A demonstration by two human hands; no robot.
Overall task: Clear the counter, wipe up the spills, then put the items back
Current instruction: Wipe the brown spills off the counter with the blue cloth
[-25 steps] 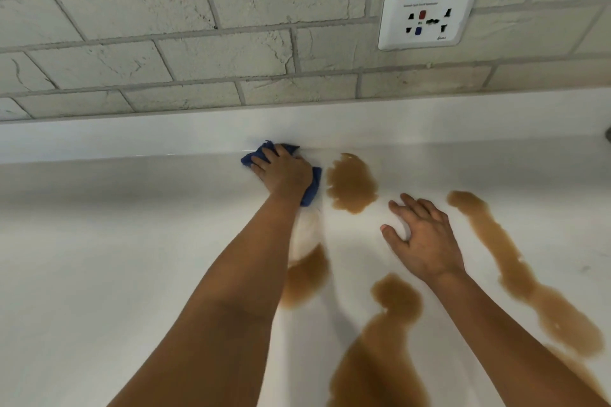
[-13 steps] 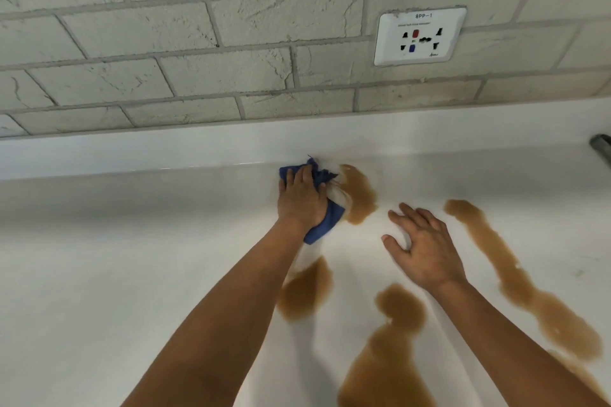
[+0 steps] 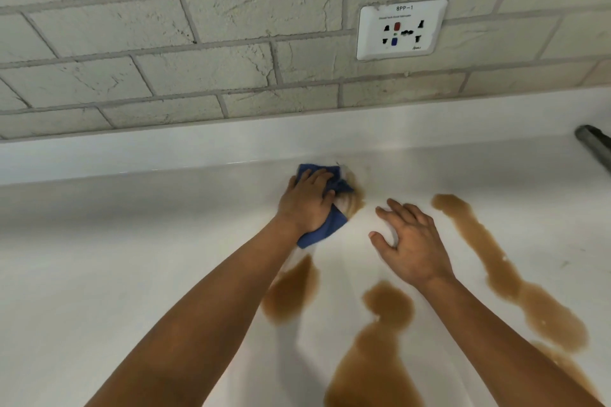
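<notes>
My left hand [image 3: 305, 203] presses a blue cloth [image 3: 325, 230] flat on the white counter [image 3: 115, 258] near the back wall. A faint smear of brown spill [image 3: 353, 203] shows at the cloth's right edge. My right hand [image 3: 413, 246] rests on the counter just right of the cloth, fingers spread, holding nothing. Brown spills lie around: one patch [image 3: 292, 291] under my left forearm, a large puddle [image 3: 377, 350] between my arms, and a long streak [image 3: 506, 271] to the right.
A brick-pattern wall with a white socket plate [image 3: 401, 29] rises behind the counter's raised white back ledge [image 3: 165, 150]. A dark metal rod-like part [image 3: 595, 145] pokes in at the right edge.
My left hand slid the blue cloth rightward along the back edge over the upper brown patch, which is now mostly gone. My right hand stayed in place.
</notes>
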